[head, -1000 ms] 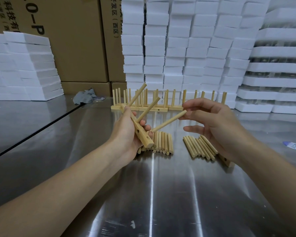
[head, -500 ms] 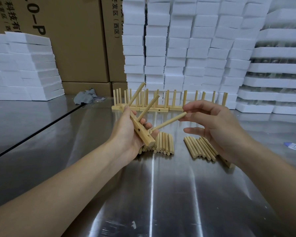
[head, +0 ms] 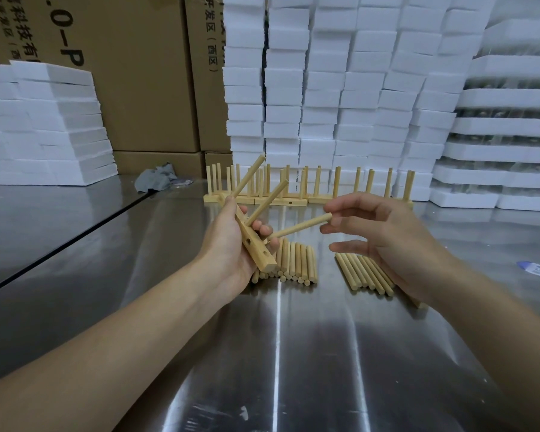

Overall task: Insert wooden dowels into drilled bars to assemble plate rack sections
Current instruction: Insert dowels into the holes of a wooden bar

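My left hand (head: 231,244) grips a drilled wooden bar (head: 256,244) tilted above the steel table. Two dowels (head: 267,202) stand up out of the bar. A third dowel (head: 300,226) has its lower end at the bar by my left fingers. My right hand (head: 384,235) pinches that dowel's upper end between thumb and fingertips. Two holes show in the bar's near part. Loose dowels lie in two piles, one pile (head: 290,263) under my left hand and another pile (head: 365,272) under my right.
Finished rack sections (head: 312,188) stand in a row at the back of the steel table (head: 293,353). White foam blocks (head: 340,88) and cardboard boxes (head: 144,73) are stacked behind. A grey rag (head: 156,180) lies back left. Another bar (head: 418,304) peeks from under my right wrist.
The dowel's lower end has moved in to the bar beside my left fingers. My right hand has shifted slightly with it. The left hand and bar have hardly moved.
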Demonstrator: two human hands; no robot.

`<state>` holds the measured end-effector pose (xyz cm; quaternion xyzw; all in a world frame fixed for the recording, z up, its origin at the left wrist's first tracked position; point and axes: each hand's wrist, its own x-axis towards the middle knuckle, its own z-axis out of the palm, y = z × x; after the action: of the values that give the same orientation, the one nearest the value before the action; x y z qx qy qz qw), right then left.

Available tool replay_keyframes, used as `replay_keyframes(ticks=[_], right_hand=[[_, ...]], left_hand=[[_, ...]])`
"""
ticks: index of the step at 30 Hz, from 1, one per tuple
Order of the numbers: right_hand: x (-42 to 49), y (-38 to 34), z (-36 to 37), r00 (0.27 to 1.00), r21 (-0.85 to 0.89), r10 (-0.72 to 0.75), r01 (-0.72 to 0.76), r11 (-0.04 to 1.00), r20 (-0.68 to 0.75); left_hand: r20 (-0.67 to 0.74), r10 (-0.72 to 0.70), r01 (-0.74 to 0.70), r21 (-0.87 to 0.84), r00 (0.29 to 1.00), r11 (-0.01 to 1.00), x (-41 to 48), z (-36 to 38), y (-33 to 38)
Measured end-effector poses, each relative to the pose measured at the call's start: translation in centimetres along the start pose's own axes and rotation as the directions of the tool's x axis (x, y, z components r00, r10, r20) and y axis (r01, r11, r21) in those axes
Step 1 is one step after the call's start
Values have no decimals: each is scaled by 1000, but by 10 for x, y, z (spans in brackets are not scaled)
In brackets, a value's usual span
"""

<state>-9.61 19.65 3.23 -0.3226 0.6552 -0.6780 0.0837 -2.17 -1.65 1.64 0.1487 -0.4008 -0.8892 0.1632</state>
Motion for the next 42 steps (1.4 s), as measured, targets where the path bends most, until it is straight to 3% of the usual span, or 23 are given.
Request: replay_keyframes(ticks=[7, 25, 42], right_hand=[[-3, 3, 5, 999, -185, -52, 54, 981, 11], [-7, -2, 11, 984, -224, -164, 177, 958, 75], [-10, -7, 15, 945, -374, -258, 317, 872, 200]], left_hand=[[23, 12, -13, 47, 1000, 999, 0, 0, -1], [-71, 117, -98, 232, 991, 968, 0, 1, 1], [-40, 172, -157, 238, 984, 959, -2, 1, 7]])
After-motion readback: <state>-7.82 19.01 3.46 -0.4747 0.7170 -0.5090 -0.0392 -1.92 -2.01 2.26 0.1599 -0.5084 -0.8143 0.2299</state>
